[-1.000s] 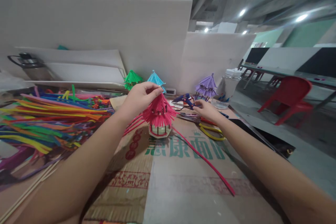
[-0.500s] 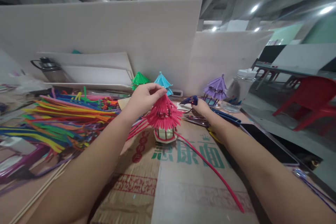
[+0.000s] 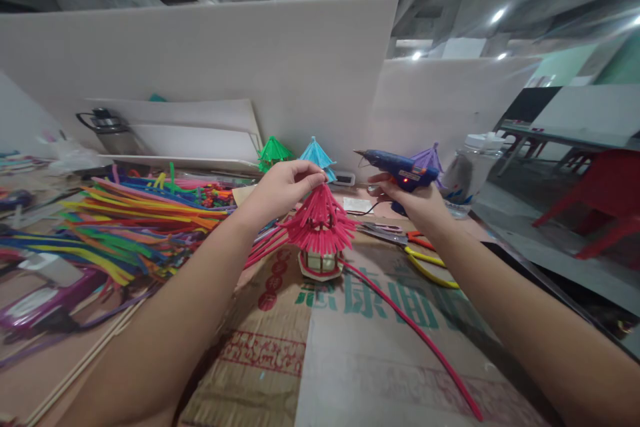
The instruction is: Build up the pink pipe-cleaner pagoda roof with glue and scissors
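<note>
A small model pavilion (image 3: 323,230) with a two-tiered red pipe-cleaner roof stands upright on a flattened cardboard sheet (image 3: 260,373). My left hand (image 3: 283,190) pinches the tip of its roof between thumb and fingers. To the right, my right hand (image 3: 415,203) grips a blue glue gun (image 3: 400,167), raised off the table with its nozzle pointing left and a red light showing on its body. A long red pipe cleaner (image 3: 415,327) runs from beside the pavilion's base toward the front right.
Bundles of coloured pipe cleaners (image 3: 145,207) cover the left. Green (image 3: 273,152), light-blue (image 3: 315,153) and purple (image 3: 431,159) roofs stand behind. Yellow-handled pliers (image 3: 430,267) lie under my right forearm. A clear jar (image 3: 470,170) is at the right, a bottle (image 3: 113,130) at the back left.
My right hand has lifted the glue gun from low by the table, and its nozzle now points left above the tools. My left hand still pinches the roof tip.
</note>
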A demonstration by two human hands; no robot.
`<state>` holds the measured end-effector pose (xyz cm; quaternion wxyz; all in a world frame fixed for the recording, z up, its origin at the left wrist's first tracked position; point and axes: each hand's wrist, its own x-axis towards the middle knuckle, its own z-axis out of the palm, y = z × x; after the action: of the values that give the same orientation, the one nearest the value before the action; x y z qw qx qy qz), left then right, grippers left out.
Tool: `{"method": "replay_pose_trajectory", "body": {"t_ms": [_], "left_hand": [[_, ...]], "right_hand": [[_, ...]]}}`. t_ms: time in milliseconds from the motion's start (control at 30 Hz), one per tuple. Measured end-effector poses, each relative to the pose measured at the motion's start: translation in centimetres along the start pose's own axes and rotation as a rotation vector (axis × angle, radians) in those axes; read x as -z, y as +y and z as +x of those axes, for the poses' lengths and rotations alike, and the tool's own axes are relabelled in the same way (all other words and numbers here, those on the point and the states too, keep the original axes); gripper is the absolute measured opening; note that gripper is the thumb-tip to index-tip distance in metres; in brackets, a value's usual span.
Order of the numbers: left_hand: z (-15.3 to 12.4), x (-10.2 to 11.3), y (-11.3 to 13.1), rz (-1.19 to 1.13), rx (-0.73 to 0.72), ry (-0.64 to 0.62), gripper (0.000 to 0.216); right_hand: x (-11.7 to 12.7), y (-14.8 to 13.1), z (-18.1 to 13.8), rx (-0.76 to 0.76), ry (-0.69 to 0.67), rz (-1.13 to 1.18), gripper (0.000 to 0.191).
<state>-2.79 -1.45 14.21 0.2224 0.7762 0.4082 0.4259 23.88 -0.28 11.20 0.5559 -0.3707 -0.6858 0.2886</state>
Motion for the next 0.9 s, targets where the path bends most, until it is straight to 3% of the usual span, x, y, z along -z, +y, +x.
{"method": "replay_pose_trajectory", "body": {"t_ms": [100, 400, 567, 900], "left_hand": [[0.1, 0.0, -0.1, 0.01, -0.001, 0.012, 0.033], [-0.1, 0.6, -0.5, -0.063, 0.057, -0.115, 0.038], [-0.2, 0.4, -0.4, -0.034, 0.063, -0.114, 0.04], [-0.2, 0.0, -0.2, -0.047, 0.004, -0.095, 0.035]], "right_hand": [[-0.3, -2.0, -1.1, 0.024, -0.026, -0.005, 0.038], [0.0, -5.3, -2.9, 0.052, -0.16, -0.188, 0.04], [0.0, -5.7, -3.3, 0.063, -0.23, -0.179, 0.036], [0.0, -5.4, -3.5, 0.057, -0.173, -0.299, 0.033]]}}
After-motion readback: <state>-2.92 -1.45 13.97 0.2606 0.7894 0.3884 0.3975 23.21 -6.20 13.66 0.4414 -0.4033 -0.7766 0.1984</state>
